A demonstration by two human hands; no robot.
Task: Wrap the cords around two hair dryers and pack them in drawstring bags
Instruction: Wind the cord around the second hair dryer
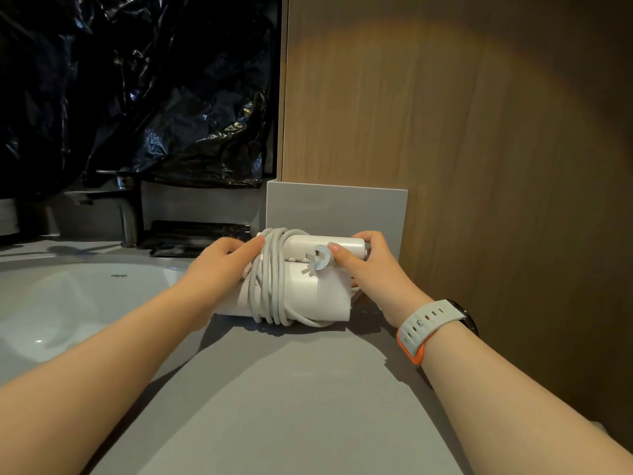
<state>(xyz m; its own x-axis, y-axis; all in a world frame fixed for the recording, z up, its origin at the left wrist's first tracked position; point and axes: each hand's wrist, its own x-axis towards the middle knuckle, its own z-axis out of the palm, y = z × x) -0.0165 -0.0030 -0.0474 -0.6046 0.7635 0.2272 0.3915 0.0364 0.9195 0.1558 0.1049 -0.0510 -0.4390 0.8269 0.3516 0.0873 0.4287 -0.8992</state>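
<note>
A white folded hair dryer (318, 296) lies on the grey counter (291, 389), close to the back wall. Its white cord (270, 279) is wound in several loops around the body and folded handle. My left hand (219, 265) holds the dryer's left end, fingers lying against the coils. My right hand (373, 265) grips the right end, and its thumb and forefinger pinch the round white plug (320, 257), whose prongs point left. No second dryer and no drawstring bag is in view.
A white basin (68, 303) is sunk in the counter at left, with a metal tap (125, 207) behind it. A black tray (195, 234) lies by the tap. A grey panel (337, 207) stands behind the dryer. Wooden cabinet wall (479, 149) at right, black plastic sheeting (137, 90) above.
</note>
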